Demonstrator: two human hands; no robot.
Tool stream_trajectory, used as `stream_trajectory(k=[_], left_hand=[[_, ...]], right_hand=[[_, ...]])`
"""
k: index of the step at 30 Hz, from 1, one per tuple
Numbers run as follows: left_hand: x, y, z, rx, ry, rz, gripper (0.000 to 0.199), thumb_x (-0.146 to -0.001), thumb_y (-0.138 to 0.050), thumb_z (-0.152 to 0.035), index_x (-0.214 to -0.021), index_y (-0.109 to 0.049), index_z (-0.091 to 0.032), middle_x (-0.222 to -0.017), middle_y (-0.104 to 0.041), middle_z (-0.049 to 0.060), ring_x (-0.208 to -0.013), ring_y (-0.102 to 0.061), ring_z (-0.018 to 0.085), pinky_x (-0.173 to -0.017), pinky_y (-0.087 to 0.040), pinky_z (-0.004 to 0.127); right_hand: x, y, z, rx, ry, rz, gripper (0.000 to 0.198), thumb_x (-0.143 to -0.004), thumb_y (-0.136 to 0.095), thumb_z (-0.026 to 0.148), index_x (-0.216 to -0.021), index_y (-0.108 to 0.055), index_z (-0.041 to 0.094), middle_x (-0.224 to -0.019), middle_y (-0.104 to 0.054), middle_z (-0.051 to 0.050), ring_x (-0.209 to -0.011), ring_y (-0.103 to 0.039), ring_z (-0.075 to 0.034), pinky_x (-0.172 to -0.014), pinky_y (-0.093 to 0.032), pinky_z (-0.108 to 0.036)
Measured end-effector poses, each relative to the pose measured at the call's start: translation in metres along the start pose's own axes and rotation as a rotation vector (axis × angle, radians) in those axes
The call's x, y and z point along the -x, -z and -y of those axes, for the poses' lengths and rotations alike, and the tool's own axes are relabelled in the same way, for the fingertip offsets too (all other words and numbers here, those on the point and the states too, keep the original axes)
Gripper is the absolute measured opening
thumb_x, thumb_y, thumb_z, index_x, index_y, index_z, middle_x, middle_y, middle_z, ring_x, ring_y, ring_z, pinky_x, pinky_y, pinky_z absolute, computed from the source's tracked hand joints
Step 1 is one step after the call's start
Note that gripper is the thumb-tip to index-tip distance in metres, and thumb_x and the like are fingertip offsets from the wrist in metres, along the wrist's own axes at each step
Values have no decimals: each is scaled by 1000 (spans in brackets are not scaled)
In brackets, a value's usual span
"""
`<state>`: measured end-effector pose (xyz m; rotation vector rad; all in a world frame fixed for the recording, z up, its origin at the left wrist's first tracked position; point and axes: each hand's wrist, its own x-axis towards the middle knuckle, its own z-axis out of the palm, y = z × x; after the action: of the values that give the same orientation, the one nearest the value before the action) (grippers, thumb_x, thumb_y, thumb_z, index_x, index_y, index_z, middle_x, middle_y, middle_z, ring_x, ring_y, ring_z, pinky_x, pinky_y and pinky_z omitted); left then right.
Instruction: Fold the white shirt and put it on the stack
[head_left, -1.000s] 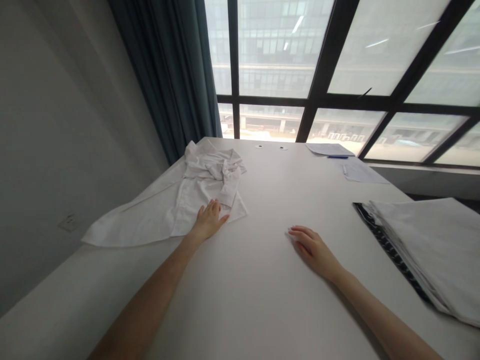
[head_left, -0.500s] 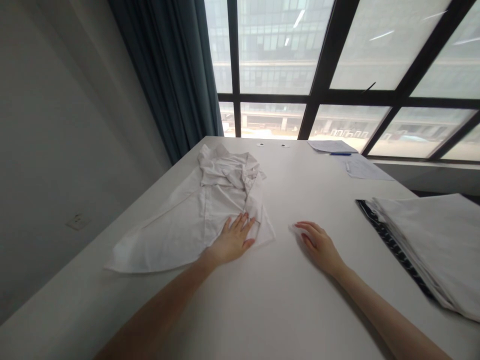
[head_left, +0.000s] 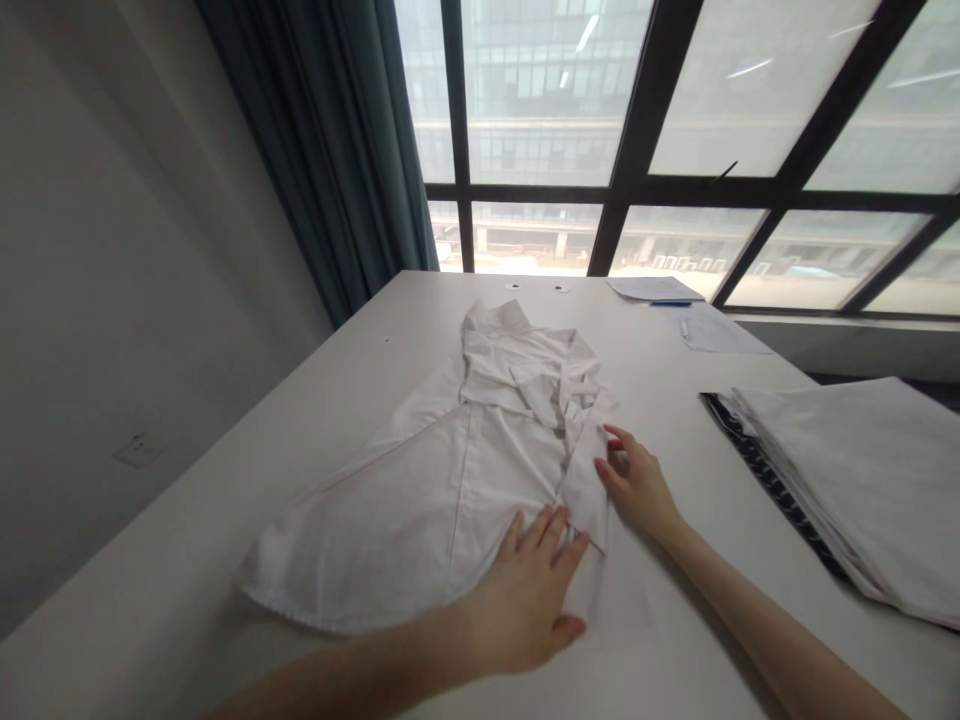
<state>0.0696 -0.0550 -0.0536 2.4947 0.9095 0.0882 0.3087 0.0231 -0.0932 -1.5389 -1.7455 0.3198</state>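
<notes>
A white collared shirt (head_left: 397,510) (quite rumpled in its upper half) lies mid-frame on the worktop (head_left: 652,360), under the left hand (head_left: 529,600), which rests flat and spread. The right hand (head_left: 637,480), half curled, thumb and fingertips apart, sits at its right edge.

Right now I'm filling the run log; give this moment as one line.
left hand: spread on white shirt; right hand: at shirt's edge, contact unclear; folded white cloth: at right
</notes>
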Motion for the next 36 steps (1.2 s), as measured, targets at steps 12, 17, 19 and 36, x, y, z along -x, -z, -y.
stream_trajectory(k=[12,17,19,36], left_hand=[[-62,68,64,449,78,-404,29,-89,-50,-24,-117,-57,-17,-125,-59,12,-117,-54,22,-100,-42,37],[-79,49,75,776,161,-405,40,-90,-52,-38,-123,-51,-16,-108,-64,10,-96,-62,19,-82,-47,31],[-81,43,75,815,188,-415,46,-86,-59,-35,-125,-49,-14,-92,-64,5,-79,-61,16,-73,-47,28],[-62,94,86,1055,20,-529,43,-77,-67,-30,-117,-59,-17,-89,-63,2,-79,-58,12,-70,-44,21]], right_hand=[[2,8,12,-431,-35,-39,36,-87,-56,40,-119,-57,21,-106,-63,-7,-77,-64,-16,-69,-55,-30],[8,9,26,-271,239,199,29,-92,-49,30,-119,-60,26,-128,-59,-9,-116,-57,-23,-98,-47,-41],[11,9,31,-203,330,298,30,-93,-44,26,-117,-62,26,-130,-59,-8,-122,-53,-23,-101,-45,-42],[-11,16,28,-40,327,77,40,-94,-44,27,-134,-45,28,-131,-51,-9,-121,-50,-24,-102,-43,-45]])
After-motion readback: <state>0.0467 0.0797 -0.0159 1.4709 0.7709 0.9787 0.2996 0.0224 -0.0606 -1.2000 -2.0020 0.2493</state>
